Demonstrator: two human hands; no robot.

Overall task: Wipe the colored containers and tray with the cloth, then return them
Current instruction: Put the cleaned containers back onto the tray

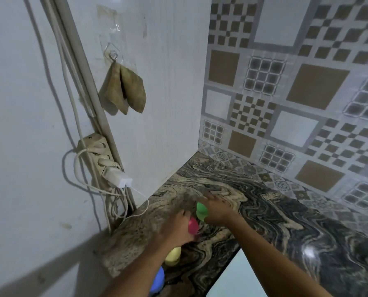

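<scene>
Several colored containers stand in a row near the left end of the marbled counter (264, 211). My right hand (218, 207) is wrapped around the green container (201, 211). My left hand (176, 229) grips the pink container (193, 225) just in front of it. A yellow container (173, 256) and a blue container (158, 278) sit closer to me, partly hidden by my left forearm. A brownish cloth (124, 91) hangs from a hook on the white side wall, well above both hands. No tray is visible.
A power strip (97, 155) with a white charger (117, 179) and loose cables hangs on the left wall beside the counter's end. Patterned tiles (296, 93) back the counter. The counter's front edge runs diagonally at bottom center.
</scene>
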